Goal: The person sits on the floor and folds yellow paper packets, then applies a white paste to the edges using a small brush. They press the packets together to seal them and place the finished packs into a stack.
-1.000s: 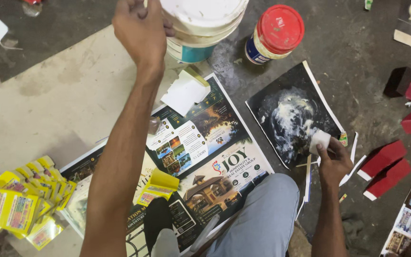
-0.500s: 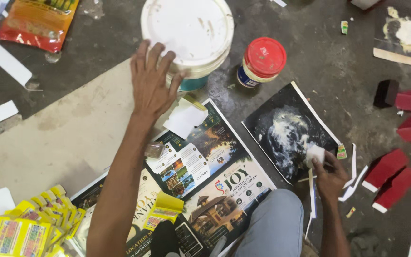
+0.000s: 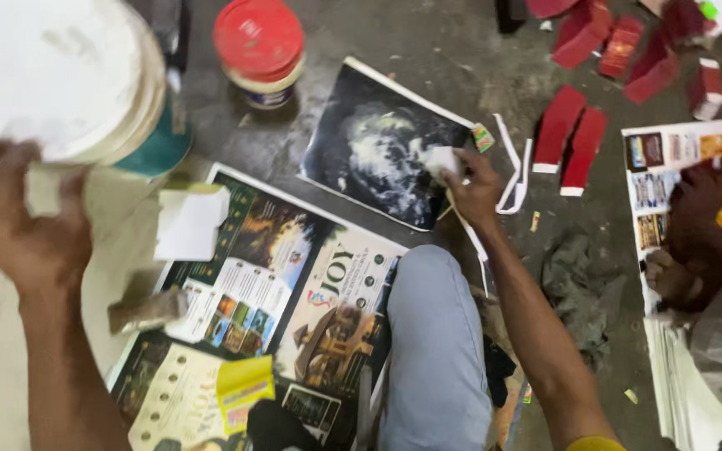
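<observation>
On the floor, printed sheets (image 3: 294, 284) lie spread beside a bent knee (image 3: 436, 334). At the upper left the left hand (image 3: 27, 225) rests against a big white bucket lid (image 3: 43, 75), its fingers seemingly spread, though blur hides the grip. Nearby stands a red-lidded jar (image 3: 259, 50). Over the dark poster (image 3: 378, 150) the right hand (image 3: 474, 188) pinches a small white wad (image 3: 440, 159). Red cards (image 3: 570, 129) lie beyond; another person's hands (image 3: 695, 242) are cut off at the right edge.

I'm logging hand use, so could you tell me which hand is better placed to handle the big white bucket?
Left, probably: the left hand is against the white bucket, while the right hand holds a white wad.
</observation>
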The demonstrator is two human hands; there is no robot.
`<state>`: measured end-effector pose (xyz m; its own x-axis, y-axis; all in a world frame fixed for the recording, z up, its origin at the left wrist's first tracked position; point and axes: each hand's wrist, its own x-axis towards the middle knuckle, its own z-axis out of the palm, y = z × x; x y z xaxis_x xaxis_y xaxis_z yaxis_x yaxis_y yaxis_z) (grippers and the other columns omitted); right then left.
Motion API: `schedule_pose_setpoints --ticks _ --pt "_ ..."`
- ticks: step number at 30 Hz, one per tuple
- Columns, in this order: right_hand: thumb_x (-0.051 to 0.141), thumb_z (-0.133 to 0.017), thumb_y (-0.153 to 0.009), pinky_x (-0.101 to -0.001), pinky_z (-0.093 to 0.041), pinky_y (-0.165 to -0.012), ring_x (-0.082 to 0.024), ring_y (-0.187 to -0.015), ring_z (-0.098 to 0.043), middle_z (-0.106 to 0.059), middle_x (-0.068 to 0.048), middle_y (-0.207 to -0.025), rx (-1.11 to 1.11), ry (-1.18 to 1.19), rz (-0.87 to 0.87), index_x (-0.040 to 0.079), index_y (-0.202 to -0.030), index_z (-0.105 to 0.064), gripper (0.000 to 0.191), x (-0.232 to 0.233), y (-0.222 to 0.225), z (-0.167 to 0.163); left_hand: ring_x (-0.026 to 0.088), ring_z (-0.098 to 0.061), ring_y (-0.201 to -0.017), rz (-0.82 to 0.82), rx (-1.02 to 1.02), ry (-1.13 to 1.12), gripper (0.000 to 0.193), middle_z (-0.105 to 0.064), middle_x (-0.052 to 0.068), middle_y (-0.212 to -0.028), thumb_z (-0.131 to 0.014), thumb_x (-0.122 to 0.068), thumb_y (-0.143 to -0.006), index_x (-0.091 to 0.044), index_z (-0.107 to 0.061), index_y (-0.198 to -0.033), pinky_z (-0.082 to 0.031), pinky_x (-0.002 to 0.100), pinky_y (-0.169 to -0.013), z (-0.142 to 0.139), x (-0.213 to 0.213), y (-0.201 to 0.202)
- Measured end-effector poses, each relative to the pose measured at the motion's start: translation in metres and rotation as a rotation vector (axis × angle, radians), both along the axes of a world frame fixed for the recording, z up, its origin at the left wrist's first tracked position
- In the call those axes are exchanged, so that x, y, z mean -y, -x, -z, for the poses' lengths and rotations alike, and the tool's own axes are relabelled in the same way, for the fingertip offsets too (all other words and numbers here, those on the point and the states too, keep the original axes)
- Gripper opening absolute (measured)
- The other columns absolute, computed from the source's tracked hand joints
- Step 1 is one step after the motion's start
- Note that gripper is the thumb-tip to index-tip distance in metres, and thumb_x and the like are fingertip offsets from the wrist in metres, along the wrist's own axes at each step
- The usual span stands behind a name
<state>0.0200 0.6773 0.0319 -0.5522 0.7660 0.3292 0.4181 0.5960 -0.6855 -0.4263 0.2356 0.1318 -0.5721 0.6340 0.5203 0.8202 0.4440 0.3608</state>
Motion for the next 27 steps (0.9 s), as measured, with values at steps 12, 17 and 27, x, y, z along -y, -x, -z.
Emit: schedule_pose_setpoints --ticks 12,17,27 --pt "0.014 -0.077 -0.095 -0.0302 -0.056 -0.084 -0.015 -0.092 -0.069 -0.076 -0.009 -0.107 -0.105 0.317 0.035 0.002 -0.122 -0.073 0.03 -0.003 0.009 0.007 0.024 -0.068 -0.094 -0.1 0.226 -0.36 0.026 -0.07 0.015 -0.113 -0.064 0.011 -0.099 0.002 -0.068 -0.123 -0.053 0.033 -0.078 0.023 -0.049 -0.103" --pt "0.014 -0.074 -0.096 -0.0272 -0.055 -0.082 -0.013 -0.09 -0.07 -0.076 -0.008 -0.103 -0.144 0.583 0.256 -0.003 -0.118 -0.073 0.028 -0.021 0.005 0.012 0.039 -0.059 -0.13 0.089 0.33 -0.257 0.054 -0.056 0.028 -0.143 -0.063 0.01 -0.089 0.006 -0.053 -0.142 -0.052 0.045 -0.106 0.004 -0.07 -0.119" --pt "0.015 -0.074 -0.096 -0.0264 -0.055 -0.084 -0.013 -0.091 -0.07 -0.076 -0.009 -0.106 -0.172 0.752 0.216 -0.004 -0.12 -0.071 0.031 0.017 0.041 0.034 0.031 -0.066 -0.127 0.137 0.678 -0.147 0.045 -0.058 0.021 -0.149 -0.067 0.0 -0.099 -0.004 -0.06 -0.143 -0.057 0.039 -0.101 0.037 -0.085 -0.109"
